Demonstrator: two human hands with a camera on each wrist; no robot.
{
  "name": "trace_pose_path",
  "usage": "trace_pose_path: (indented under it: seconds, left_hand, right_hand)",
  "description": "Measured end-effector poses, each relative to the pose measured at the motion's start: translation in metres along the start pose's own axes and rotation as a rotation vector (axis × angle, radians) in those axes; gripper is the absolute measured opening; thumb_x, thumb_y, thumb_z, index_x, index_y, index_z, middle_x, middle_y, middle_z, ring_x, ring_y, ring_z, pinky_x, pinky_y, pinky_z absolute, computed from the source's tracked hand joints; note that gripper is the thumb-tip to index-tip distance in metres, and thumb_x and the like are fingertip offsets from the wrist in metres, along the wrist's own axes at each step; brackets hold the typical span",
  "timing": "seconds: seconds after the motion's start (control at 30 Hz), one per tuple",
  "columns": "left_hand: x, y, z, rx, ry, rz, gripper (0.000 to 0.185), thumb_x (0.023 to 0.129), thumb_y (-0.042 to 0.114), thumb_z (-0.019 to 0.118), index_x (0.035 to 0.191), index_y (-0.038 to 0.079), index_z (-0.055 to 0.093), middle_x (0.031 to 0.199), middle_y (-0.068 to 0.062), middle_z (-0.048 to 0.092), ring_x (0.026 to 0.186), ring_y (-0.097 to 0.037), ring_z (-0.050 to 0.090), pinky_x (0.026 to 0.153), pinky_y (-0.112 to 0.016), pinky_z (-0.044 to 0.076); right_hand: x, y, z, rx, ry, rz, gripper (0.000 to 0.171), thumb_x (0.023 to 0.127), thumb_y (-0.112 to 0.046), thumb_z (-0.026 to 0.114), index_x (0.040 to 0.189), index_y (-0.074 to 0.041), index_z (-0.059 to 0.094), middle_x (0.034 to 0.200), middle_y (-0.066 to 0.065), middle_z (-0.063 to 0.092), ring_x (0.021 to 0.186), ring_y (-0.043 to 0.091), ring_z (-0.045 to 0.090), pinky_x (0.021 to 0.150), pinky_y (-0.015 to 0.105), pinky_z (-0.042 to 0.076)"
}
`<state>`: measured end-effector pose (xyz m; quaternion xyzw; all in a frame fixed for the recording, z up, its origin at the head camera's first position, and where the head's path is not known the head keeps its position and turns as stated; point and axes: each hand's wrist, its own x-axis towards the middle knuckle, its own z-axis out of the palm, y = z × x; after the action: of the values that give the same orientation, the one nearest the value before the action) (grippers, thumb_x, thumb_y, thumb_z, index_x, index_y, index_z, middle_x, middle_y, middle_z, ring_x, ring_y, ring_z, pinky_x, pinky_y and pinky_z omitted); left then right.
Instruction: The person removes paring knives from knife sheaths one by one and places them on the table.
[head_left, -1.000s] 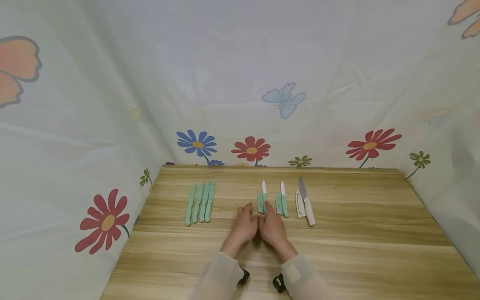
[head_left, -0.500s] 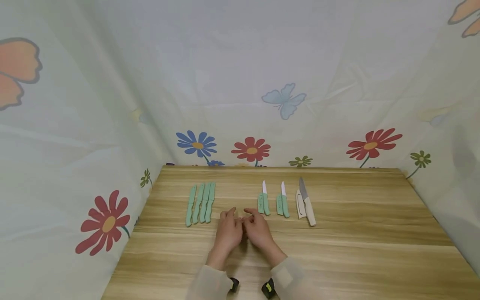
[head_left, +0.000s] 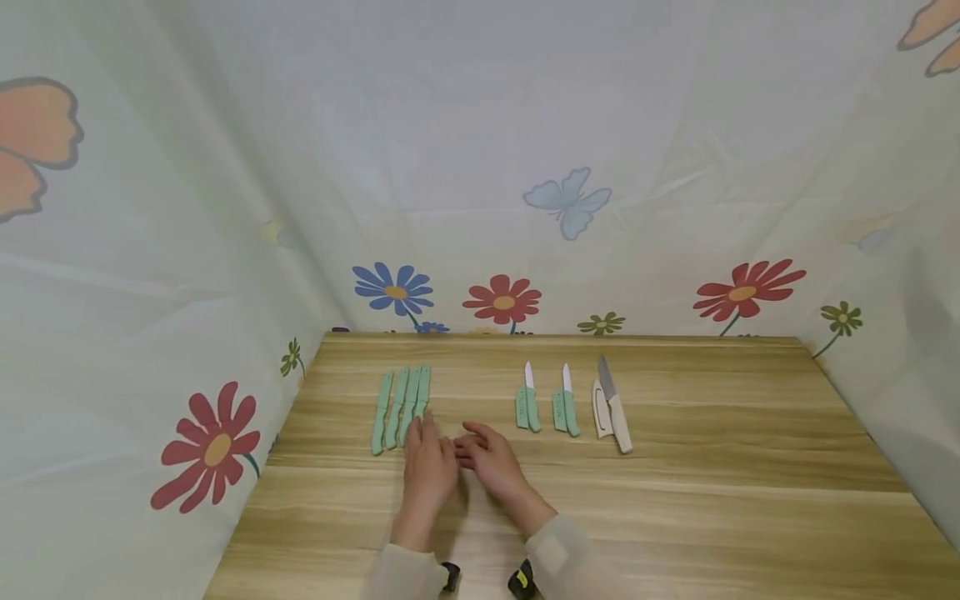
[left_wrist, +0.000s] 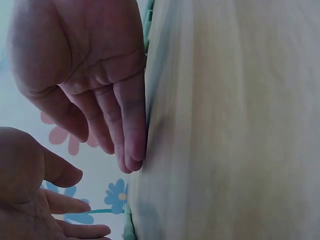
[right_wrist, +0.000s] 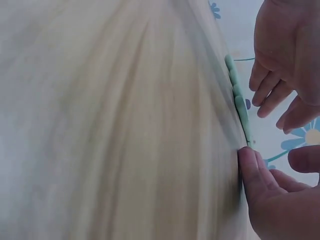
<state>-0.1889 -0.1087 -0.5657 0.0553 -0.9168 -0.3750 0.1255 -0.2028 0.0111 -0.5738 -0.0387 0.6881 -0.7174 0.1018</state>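
My left hand (head_left: 429, 468) reaches over the handle ends of the row of mint-green sheathed knives (head_left: 385, 412), its fingers loosely extended and hiding part of the rightmost ones. Nothing shows in its palm in the right wrist view, where this left hand (right_wrist: 287, 65) hangs above the row. Just to the right, my right hand (head_left: 495, 467) lies low over the wood with relaxed fingers pointing towards the left one. In the left wrist view the right hand (left_wrist: 107, 85) shows a bare palm, its fingertips right at the tabletop.
Two small knives, one (head_left: 532, 400) left of the other (head_left: 568, 404), lie with pale blades bared beside mint sheaths. Further right is a larger white-handled knife (head_left: 615, 408) next to its white sheath (head_left: 600, 410). A flower-printed curtain (head_left: 465, 208) encloses the wooden table (head_left: 712, 500).
Both hands have moved left, from beside the left small bared knife to the row of sheathed knives. Their fingers have loosened and the hands have drawn slightly apart. The knives look unmoved.
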Motion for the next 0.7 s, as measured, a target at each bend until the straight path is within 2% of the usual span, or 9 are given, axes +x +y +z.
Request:
trace_pose_path:
  seconds: [0.23, 0.37, 0.47, 0.6, 0.7]
  left_hand:
    - [-0.001, -0.006, 0.0, -0.02, -0.007, -0.019, 0.054, 0.101, 0.006, 0.054, 0.15, -0.01, 0.042, 0.152, -0.041, 0.038, 0.143, -0.056, 0.038, 0.113, -0.067, 0.038]
    - [-0.001, -0.007, 0.0, -0.024, -0.009, -0.019, 0.052, 0.101, 0.007, 0.054, 0.15, -0.01, 0.043, 0.151, -0.041, 0.039, 0.142, -0.057, 0.038, 0.113, -0.066, 0.038]
    - [0.001, -0.008, 0.001, -0.04, -0.01, -0.031, 0.051, 0.102, 0.007, 0.053, 0.149, -0.009, 0.044, 0.151, -0.04, 0.039, 0.142, -0.056, 0.038, 0.114, -0.066, 0.037]
    - [0.002, -0.007, -0.002, -0.06, -0.012, -0.049, 0.05, 0.103, 0.008, 0.052, 0.15, -0.009, 0.044, 0.15, -0.039, 0.041, 0.14, -0.056, 0.039, 0.113, -0.067, 0.037]
    - [0.003, -0.006, -0.003, -0.069, -0.014, -0.05, 0.049, 0.103, 0.007, 0.052, 0.149, -0.009, 0.044, 0.149, -0.039, 0.042, 0.139, -0.056, 0.04, 0.113, -0.067, 0.037]
  right_hand:
    - [0.001, -0.001, 0.008, 0.051, -0.055, -0.03, 0.049, 0.1, 0.006, 0.047, 0.147, 0.019, 0.039, 0.134, 0.041, 0.058, 0.124, 0.044, 0.064, 0.101, 0.041, 0.058]
    - [0.001, -0.002, 0.011, 0.03, -0.062, -0.019, 0.051, 0.101, 0.001, 0.053, 0.149, 0.015, 0.041, 0.138, 0.036, 0.059, 0.13, 0.042, 0.06, 0.104, 0.036, 0.055]
    - [0.0, -0.004, 0.013, -0.016, -0.069, -0.016, 0.052, 0.102, -0.003, 0.055, 0.15, 0.011, 0.042, 0.14, 0.032, 0.06, 0.133, 0.041, 0.058, 0.108, 0.039, 0.052]
    - [0.0, -0.006, 0.015, -0.069, -0.105, -0.04, 0.051, 0.104, -0.005, 0.053, 0.151, 0.012, 0.041, 0.143, 0.032, 0.057, 0.137, 0.042, 0.055, 0.114, 0.051, 0.046]
    - [0.001, -0.004, 0.016, -0.095, -0.133, -0.048, 0.05, 0.105, -0.005, 0.05, 0.151, 0.011, 0.042, 0.146, 0.031, 0.056, 0.139, 0.043, 0.052, 0.116, 0.053, 0.043]
